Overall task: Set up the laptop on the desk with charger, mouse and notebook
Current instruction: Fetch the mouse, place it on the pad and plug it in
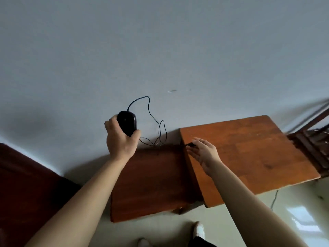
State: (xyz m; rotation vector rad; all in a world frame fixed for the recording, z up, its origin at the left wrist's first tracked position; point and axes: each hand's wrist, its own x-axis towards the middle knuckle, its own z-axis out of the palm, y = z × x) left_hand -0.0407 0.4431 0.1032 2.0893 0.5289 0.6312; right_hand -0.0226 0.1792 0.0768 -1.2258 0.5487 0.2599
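Pale grey wall (pixel 160 41), glossy floor (pixel 231 220)

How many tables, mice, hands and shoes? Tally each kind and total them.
Tables: 2, dark table and light table
Mice: 1, black wired mouse
Hands: 2, left hand gripping the mouse, right hand pinching its plug
Shoes: 2, left shoe and right shoe, both white
Total: 7

The mouse (pixel 127 123) is glossy black with a thin black cord (pixel 154 120), the lighter counter (pixel 258 148) orange-brown with streaky grain, the darker counter (pixel 151 184) deep red-brown, the wall (pixel 160 41) pale grey-blue, the floor (pixel 231 220) shiny cream.
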